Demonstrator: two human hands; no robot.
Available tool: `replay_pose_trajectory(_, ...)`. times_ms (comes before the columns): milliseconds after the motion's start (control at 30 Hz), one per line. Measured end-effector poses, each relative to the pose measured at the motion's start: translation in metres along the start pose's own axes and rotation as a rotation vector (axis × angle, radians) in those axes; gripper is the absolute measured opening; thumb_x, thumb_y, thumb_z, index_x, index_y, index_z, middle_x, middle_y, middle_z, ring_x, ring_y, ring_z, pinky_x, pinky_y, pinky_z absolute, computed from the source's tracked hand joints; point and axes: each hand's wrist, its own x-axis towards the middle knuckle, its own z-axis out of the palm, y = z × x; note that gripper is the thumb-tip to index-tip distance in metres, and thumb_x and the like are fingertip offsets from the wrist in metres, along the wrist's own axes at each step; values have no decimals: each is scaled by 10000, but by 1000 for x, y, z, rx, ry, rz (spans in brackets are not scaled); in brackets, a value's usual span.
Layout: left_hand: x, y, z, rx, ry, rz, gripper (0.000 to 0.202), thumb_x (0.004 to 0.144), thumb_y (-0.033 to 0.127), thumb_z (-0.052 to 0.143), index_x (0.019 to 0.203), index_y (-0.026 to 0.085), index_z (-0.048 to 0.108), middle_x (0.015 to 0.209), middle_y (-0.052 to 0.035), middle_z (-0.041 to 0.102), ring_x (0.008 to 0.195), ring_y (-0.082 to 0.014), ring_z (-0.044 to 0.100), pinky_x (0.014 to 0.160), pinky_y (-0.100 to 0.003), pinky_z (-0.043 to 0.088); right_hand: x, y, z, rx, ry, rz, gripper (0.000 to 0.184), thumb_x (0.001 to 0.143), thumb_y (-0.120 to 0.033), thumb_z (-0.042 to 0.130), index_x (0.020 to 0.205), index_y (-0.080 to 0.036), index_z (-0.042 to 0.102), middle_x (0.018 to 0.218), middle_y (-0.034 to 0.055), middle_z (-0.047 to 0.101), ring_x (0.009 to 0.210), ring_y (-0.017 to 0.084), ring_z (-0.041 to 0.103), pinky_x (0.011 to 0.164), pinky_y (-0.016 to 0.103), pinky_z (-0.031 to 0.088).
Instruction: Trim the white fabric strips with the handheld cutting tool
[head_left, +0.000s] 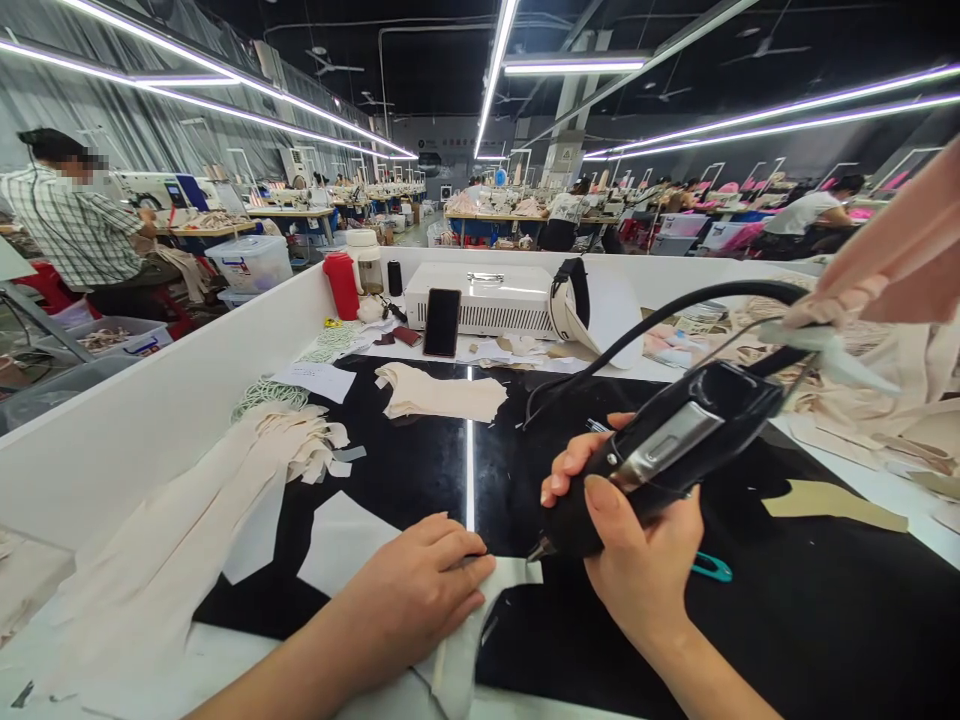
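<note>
In the head view my right hand (pixel 637 560) is wrapped around a black corded handheld cutter (pixel 667 440), tilted with its narrow metal tip down at the left. That tip meets the right end of a pale cut piece (pixel 510 575) on the black work surface (pixel 420 470). My left hand (pixel 427 590) lies on the same piece with its fingers stretched out, pressing it down. Part of the piece is hidden under that hand. White paper (pixel 345 540) lies beside the left hand. Just right of my right wrist rests a teal-handled tool (pixel 712 567), partly hidden.
Stacked cream fabric strips (pixel 202 520) lie at the left, a smaller stack (pixel 442 392) ahead. A phone (pixel 441 322) leans on a white metal box (pixel 480 285). The black cable (pixel 675 300) arches rightward by hanging pink fabric (pixel 892 240). A tan piece (pixel 832 503) lies right.
</note>
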Motion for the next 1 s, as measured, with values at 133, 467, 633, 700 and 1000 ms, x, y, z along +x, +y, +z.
replay_pose_trajectory(133,1,1,-1,-10,-3,-1,183,1099,225,572,1208,145,694,1158,-83,718,1060,-230,693,1052,-430,599,0,0,0,-5,-15,11,338,932,-283,790,1210,-322,602,857,-37,677,655,153,652,590,308,579)
replay_pose_trajectory(467,2,0,-3,-3,-19,-1,192,1100,206,551,1206,147,699,1150,-89,715,1057,-230,683,1029,-424,605,-10,-6,9,116,-57,42,375,912,-358,835,1210,-312,612,871,-32,668,649,135,654,593,289,582)
replay_pose_trajectory(633,1,0,-2,4,-24,13,188,1099,205,568,1224,149,696,1150,-87,711,1056,-212,686,1043,-407,594,-15,-3,11,121,-77,40,383,923,-349,824,1234,-320,603,885,-36,671,644,125,654,586,275,587)
replay_pose_trajectory(700,1,0,-2,2,-14,19,204,1109,210,546,1231,145,696,1150,-86,711,1052,-210,686,1051,-409,590,-15,-3,11,119,-87,33,382,927,-341,818,1239,-323,599,887,-37,670,647,125,656,585,274,591)
replay_pose_trajectory(1000,2,-1,-3,3,-21,13,204,1098,206,562,1236,144,698,1162,-86,714,1068,-222,678,1039,-414,600,-12,-6,8,77,-54,47,359,922,-332,825,1211,-319,611,881,-38,683,650,131,663,581,277,587)
